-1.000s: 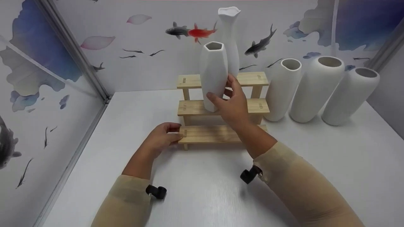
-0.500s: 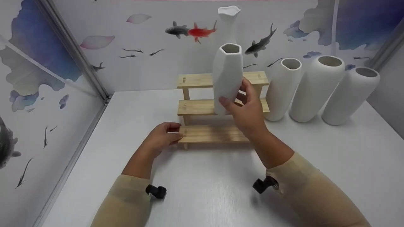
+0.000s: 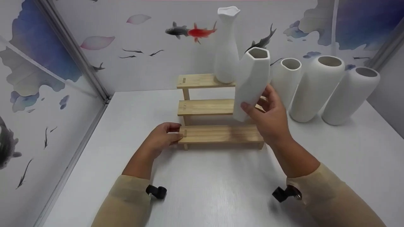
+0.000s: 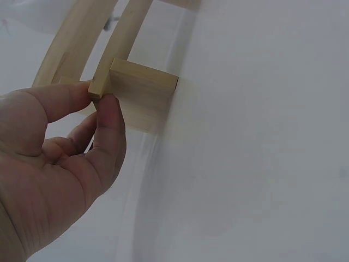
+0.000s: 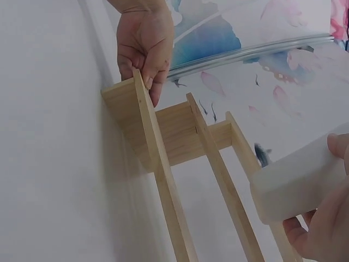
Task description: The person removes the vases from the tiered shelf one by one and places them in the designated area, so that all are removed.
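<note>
My right hand [image 3: 272, 118] grips the lower part of a white faceted vase [image 3: 252, 80] with a five-sided mouth, tilted a little to the right. In the right wrist view the base of the faceted vase [image 5: 297, 180] shows clear of the shelf boards. A three-tier wooden stand [image 3: 217, 134] is on the table. My left hand [image 3: 161, 138] pinches the left end of its lowest board between thumb and fingers; the left wrist view shows the fingertips [image 4: 109, 112] under that board end. On the top tier stands a tall white vase [image 3: 227, 50] with a wavy rim.
Right of the stand, three white vases stand in a row: a narrow one [image 3: 284, 82], a wide one [image 3: 317, 90] and a round-shouldered one [image 3: 350, 96]. Behind the white table [image 3: 202, 186] rises a wall [image 3: 132, 72] painted with fish. Another panel [image 3: 47, 104] borders the left side.
My right hand has carried the faceted vase rightward and toward me, off the middle tier, tilting it. The tall wavy vase behind now shows whole. My left hand stays put.
</note>
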A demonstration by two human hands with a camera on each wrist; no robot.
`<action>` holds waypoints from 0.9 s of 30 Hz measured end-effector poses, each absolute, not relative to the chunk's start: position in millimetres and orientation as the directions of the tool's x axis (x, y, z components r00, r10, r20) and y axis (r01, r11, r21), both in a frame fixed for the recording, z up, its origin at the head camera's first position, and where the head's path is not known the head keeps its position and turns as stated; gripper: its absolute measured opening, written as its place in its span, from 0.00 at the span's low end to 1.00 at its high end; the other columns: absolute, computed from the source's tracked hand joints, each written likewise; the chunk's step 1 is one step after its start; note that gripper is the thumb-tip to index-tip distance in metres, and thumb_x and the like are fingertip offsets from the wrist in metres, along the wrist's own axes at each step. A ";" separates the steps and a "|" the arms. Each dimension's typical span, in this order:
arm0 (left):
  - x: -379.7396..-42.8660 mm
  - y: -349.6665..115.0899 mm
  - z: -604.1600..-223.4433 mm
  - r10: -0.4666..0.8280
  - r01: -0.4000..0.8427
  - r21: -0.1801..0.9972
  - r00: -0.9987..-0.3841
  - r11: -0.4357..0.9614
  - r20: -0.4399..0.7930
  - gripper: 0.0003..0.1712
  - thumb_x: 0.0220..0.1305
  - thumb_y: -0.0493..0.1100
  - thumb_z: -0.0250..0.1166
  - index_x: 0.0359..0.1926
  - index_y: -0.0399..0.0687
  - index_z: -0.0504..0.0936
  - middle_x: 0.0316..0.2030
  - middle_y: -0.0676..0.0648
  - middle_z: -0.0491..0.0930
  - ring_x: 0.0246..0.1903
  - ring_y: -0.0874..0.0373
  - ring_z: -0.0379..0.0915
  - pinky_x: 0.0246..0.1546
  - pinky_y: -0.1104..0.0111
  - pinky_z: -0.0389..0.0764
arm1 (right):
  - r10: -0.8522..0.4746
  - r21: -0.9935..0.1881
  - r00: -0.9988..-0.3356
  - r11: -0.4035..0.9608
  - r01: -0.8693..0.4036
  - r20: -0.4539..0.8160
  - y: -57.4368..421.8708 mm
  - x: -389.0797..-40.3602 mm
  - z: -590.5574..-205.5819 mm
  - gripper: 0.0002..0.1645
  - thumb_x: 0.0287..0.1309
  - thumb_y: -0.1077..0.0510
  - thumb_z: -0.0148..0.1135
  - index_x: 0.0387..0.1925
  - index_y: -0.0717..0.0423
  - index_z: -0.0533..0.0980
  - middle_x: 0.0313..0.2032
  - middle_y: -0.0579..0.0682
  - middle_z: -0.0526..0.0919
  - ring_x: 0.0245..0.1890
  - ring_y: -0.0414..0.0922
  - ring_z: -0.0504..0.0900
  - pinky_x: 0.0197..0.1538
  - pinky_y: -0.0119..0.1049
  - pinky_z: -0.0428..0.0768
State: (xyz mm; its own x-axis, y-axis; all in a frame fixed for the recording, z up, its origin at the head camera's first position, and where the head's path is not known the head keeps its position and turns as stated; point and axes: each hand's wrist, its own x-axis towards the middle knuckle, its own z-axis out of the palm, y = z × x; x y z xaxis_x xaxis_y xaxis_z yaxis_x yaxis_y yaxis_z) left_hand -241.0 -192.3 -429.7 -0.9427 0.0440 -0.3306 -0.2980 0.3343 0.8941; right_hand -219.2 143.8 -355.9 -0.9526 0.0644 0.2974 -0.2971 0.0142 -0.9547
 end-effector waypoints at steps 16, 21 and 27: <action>-242.7 -193.1 -431.1 0.038 -0.301 0.896 -0.943 0.327 -0.331 0.30 0.70 0.36 0.70 0.71 0.46 0.76 0.67 0.44 0.77 0.57 0.52 0.81 0.57 0.65 0.87 | 0.176 -0.973 -0.957 0.019 -0.230 0.230 211.1 -209.0 -363.6 0.50 0.59 0.60 0.80 0.77 0.35 0.66 0.72 0.48 0.71 0.72 0.53 0.73 0.79 0.64 0.69; -243.4 -193.7 -432.4 0.041 -0.303 0.900 -0.942 0.314 -0.332 0.29 0.70 0.35 0.69 0.70 0.47 0.77 0.66 0.44 0.78 0.56 0.52 0.81 0.56 0.65 0.87 | 0.200 -0.978 -0.958 0.019 -0.207 0.207 226.7 -206.5 -364.4 0.51 0.59 0.59 0.80 0.78 0.34 0.65 0.74 0.47 0.70 0.73 0.52 0.71 0.81 0.65 0.65; -242.6 -193.1 -431.3 0.038 -0.310 0.895 -0.940 0.322 -0.339 0.30 0.70 0.36 0.70 0.71 0.47 0.76 0.66 0.44 0.78 0.57 0.52 0.81 0.58 0.64 0.87 | 0.223 -0.991 -0.966 0.007 -0.136 0.134 245.3 -204.5 -368.2 0.55 0.56 0.56 0.83 0.79 0.31 0.63 0.75 0.46 0.68 0.75 0.52 0.69 0.82 0.65 0.62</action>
